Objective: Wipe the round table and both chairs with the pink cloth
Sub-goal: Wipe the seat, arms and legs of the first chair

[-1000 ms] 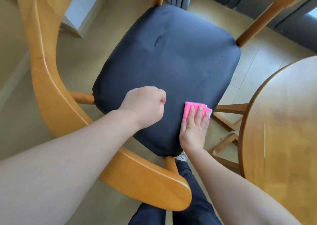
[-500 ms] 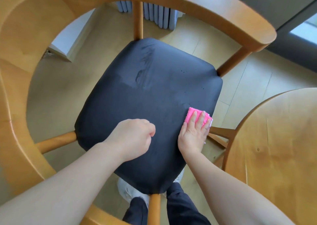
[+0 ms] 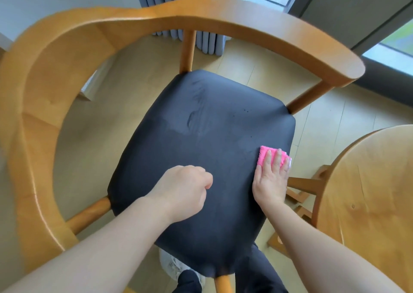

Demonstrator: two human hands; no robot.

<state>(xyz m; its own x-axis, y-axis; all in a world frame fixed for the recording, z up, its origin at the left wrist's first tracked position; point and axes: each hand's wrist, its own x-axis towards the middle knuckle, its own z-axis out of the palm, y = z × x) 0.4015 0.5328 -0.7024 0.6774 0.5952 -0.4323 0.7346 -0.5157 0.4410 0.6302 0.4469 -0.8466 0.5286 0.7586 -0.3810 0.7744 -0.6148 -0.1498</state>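
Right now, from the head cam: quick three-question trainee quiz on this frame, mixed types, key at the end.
1. True or false: the right hand presses the cloth on the table.
2. Which hand is a fist holding nothing?
3. The cloth lies near which seat edge: A the backrest side, B the table side?

Key: 1 false, it is on the seat. 2 the left hand. 3 B.
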